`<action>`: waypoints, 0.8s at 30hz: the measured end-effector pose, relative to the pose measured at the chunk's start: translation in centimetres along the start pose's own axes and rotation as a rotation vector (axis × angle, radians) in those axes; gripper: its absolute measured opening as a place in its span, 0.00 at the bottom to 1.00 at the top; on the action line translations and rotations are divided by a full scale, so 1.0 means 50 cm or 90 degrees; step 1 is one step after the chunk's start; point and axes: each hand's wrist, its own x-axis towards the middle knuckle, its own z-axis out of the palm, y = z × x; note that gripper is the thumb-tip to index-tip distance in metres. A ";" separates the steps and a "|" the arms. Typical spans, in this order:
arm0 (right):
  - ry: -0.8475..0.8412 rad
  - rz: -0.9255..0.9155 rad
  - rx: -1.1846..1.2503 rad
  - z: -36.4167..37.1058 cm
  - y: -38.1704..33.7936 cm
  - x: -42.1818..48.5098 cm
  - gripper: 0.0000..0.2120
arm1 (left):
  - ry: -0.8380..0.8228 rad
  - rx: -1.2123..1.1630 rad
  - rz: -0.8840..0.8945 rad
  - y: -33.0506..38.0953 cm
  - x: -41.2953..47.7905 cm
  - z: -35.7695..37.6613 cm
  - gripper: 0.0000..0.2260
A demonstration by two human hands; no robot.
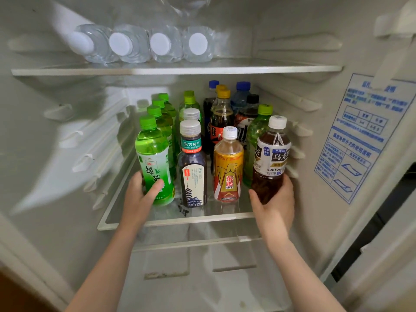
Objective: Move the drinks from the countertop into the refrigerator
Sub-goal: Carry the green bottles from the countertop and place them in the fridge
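Bottles crowd the middle glass shelf (177,220) of the open refrigerator (56,136), all standing with caps up and long axes vertical. At the front left stands the green tea bottle (155,163), upright with its label facing out. The left hand (139,197) wraps its lower half, thumb laid across the front of the label and fingers curled round the far left side. At the front right the oolong tea bottle (271,154) is close to upright, white cap on top. The right hand (275,203) cups its lower body, thumb on the near left and fingers curled round the right; the hand hides its base, so I cannot tell whether it rests on the glass. Both forearms reach in from below, roughly parallel and well apart. Between the two held bottles stand a dark tea bottle (193,174) and a yellow energy drink (228,170), with a narrow gap between them. A strip of bare glass runs ahead of this front row to the shelf's front edge, and more bare glass lies left of the green tea bottle. The oolong tea bottle sits near the ribbed right wall (299,131). On the upper shelf (175,69) water bottles (144,43) lie on their sides, caps toward the camera.
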 end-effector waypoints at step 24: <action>0.031 0.026 -0.018 0.007 0.001 -0.023 0.36 | -0.019 0.014 -0.005 -0.006 0.003 -0.002 0.19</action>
